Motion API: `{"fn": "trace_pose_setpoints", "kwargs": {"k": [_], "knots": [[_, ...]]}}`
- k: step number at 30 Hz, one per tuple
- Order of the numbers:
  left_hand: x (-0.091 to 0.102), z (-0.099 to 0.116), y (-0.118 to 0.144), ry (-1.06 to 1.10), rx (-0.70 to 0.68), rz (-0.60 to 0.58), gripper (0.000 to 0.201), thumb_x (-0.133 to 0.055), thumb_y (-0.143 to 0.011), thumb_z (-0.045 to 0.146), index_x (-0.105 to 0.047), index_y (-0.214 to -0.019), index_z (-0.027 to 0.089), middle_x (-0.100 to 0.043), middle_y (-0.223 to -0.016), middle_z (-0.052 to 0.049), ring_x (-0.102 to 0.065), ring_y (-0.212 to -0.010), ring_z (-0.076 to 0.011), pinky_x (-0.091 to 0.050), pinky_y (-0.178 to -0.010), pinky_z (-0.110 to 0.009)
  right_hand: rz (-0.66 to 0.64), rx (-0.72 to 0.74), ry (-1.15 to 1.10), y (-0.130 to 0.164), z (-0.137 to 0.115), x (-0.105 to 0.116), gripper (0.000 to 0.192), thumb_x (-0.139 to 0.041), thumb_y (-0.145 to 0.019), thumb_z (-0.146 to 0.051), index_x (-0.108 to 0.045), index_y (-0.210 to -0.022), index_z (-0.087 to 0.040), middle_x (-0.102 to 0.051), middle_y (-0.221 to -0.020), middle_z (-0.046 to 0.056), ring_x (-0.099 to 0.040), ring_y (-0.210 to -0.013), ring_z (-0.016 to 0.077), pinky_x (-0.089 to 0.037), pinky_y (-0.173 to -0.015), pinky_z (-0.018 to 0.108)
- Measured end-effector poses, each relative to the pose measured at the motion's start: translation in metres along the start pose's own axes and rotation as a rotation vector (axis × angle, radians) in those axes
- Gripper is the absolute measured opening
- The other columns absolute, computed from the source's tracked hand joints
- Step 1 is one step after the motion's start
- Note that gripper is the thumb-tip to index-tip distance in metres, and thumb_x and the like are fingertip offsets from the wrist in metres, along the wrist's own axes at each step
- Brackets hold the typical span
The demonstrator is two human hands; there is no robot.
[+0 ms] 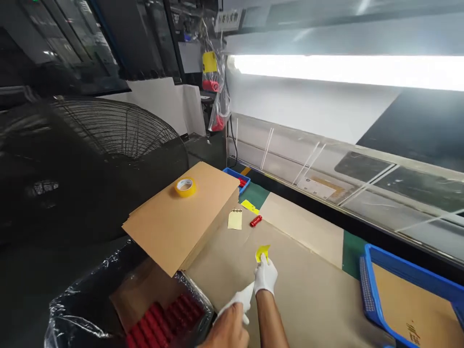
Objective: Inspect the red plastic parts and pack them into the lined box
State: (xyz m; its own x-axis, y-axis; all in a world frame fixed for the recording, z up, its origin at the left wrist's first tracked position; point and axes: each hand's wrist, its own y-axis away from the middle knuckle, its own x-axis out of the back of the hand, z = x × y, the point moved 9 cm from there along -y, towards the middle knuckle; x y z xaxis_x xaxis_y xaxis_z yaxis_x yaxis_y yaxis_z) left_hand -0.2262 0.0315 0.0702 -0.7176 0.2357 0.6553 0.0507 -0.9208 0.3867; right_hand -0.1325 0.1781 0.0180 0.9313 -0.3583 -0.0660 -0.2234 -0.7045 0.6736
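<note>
White glove (266, 275), other hand (228, 331) seemingly bare

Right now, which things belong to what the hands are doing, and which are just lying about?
In hand: yellow slip, pinched in gloved right hand; white glove, at bare left hand.

Lying about: tape roll, red cylinder, pale tag, blue trays, fan.

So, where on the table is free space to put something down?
Bare brown paper lies between the white-gloved right hand and the blue plastic tray. It is crowded around the small red cylinder and pale yellow tag.
</note>
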Motion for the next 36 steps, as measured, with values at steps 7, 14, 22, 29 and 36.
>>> {"fn": "trace_pose_setpoints", "kwargs": {"k": [7, 14, 22, 29, 36], "knots": [[0.030, 0.039, -0.091, 0.244, -0.092, -0.298, 0.039, -0.065, -0.063, 0.008, -0.029, -0.050, 0.015, -0.032, -0.058, 0.003, -0.039, -0.064, -0.0109, -0.036, -0.063, -0.021, -0.066, -0.051, 0.080, -0.064, -0.002, -0.004, 0.057, -0.062, -0.057, -0.075, -0.046, -0.067, -0.021, -0.036, -0.046, -0.010, -0.027, -0.041, 0.0044, -0.023, -0.041, 0.022], [0.089, 0.010, -0.243, -0.307, 0.105, -0.066, 0.045, -0.049, -0.088, 0.013, -0.058, -0.132, 0.013, -0.057, -0.120, -0.017, -0.052, -0.113, -0.0268, -0.039, -0.099, -0.036, -0.120, 0.055, 0.179, -0.129, -0.024, 0.033, 0.062, -0.056, -0.053, -0.076, -0.055, -0.078, -0.019, -0.063, -0.077, 0.000, -0.054, -0.073, 0.0131, -0.044, -0.066, 0.024], [0.110, -0.013, -0.390, -0.654, 0.126, -0.142, 0.035, -0.042, -0.095, 0.011, -0.057, -0.127, 0.015, -0.054, -0.125, -0.013, -0.050, -0.117, -0.0263, -0.038, -0.098, -0.041, -0.230, 0.056, 0.488, -0.150, 0.024, 0.080, 0.046, -0.058, -0.058, -0.060, -0.068, -0.079, -0.021, -0.069, -0.094, 0.008, -0.058, -0.091, 0.0247, -0.043, -0.087, 0.034], [0.095, -0.018, -0.412, -0.820, 0.121, -0.254, 0.022, -0.048, -0.095, 0.016, -0.060, -0.113, 0.012, -0.054, -0.124, -0.012, -0.049, -0.117, -0.0250, -0.039, -0.100, -0.042, -0.270, 0.074, 0.673, -0.160, 0.038, 0.073, 0.044, -0.045, -0.068, -0.059, -0.064, -0.084, -0.023, -0.067, -0.095, 0.009, -0.059, -0.087, 0.0246, -0.043, -0.087, 0.038], [0.093, -0.006, -0.418, -0.826, 0.102, -0.271, 0.016, -0.058, -0.090, 0.017, -0.063, -0.104, 0.010, -0.056, -0.124, -0.012, -0.049, -0.120, -0.0264, -0.040, -0.101, -0.046, -0.288, 0.044, 0.594, -0.158, 0.031, 0.072, 0.049, -0.049, -0.064, -0.063, -0.065, -0.083, -0.021, -0.068, -0.096, 0.009, -0.060, -0.090, 0.0251, -0.046, -0.088, 0.037]]}}
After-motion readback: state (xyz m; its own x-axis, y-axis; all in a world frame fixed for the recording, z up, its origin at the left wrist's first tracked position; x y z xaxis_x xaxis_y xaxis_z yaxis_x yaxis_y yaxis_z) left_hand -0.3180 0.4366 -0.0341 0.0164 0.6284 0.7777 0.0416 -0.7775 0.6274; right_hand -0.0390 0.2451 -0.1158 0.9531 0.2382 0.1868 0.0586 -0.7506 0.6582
